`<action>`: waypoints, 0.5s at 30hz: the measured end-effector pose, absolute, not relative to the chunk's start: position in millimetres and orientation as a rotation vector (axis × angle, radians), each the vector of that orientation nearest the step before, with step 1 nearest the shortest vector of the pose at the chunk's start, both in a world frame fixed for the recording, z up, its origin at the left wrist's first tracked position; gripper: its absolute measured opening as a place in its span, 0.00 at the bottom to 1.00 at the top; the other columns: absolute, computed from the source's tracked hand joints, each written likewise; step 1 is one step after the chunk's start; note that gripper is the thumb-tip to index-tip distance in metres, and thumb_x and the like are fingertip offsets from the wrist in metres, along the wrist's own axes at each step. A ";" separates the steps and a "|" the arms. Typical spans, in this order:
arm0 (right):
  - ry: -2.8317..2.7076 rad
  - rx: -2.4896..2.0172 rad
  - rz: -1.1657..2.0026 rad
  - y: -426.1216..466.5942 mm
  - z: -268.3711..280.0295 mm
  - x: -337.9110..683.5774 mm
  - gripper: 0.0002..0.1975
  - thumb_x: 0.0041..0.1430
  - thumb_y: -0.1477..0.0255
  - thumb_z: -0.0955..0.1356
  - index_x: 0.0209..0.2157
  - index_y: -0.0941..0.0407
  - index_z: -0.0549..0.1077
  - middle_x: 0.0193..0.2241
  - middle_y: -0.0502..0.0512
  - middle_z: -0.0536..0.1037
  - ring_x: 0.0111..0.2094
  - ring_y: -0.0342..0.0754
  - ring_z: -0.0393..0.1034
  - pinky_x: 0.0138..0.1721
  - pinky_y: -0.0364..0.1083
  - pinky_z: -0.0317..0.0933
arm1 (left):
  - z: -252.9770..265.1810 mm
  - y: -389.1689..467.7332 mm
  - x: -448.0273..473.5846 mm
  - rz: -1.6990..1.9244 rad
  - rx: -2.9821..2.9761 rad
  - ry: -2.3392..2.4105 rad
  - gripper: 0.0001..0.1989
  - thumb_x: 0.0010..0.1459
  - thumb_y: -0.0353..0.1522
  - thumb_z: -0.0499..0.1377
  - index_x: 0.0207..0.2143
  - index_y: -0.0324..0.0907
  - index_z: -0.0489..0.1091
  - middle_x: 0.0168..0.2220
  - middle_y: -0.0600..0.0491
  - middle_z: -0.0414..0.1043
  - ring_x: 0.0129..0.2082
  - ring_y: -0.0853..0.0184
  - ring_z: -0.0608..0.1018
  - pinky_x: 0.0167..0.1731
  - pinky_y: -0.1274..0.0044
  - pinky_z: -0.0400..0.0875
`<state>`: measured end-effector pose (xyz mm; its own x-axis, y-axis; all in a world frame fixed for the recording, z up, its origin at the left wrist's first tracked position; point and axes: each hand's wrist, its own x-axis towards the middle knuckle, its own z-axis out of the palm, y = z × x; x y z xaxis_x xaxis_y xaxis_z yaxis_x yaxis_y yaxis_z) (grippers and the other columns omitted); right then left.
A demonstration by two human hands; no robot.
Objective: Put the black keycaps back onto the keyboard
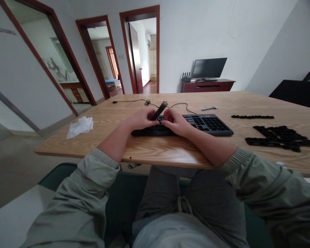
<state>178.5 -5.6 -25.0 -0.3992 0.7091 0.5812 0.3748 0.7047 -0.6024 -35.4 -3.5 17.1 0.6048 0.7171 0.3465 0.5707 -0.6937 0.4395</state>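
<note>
A black keyboard lies on the wooden table in front of me, with bare dark sockets showing at its right end where keycaps are off. My left hand rests over the keyboard's left part, closed around a dark stick with a paler tip. The stick leans up and to the right; its lower end is hidden by my fingers. Close beside it, my right hand is over the middle of the keyboard, its fingers curled together. Whatever is between those fingers is hidden.
Black keycaps lie to the right, in a row and a heap. A blue tool is behind the keyboard, near its cable. White tissue sits at the left. The table's front edge is under my forearms.
</note>
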 end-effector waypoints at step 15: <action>-2.262 -0.887 0.370 -15.0 -21.8 177.4 0.07 0.53 0.68 0.65 0.33 0.56 0.69 0.26 0.49 0.71 0.28 0.44 0.62 0.32 0.44 0.54 | 4.1 16.0 -45.4 0.973 2.336 1.201 0.13 0.55 0.41 0.58 0.35 0.40 0.66 0.28 0.54 0.70 0.30 0.66 0.72 0.33 0.74 0.68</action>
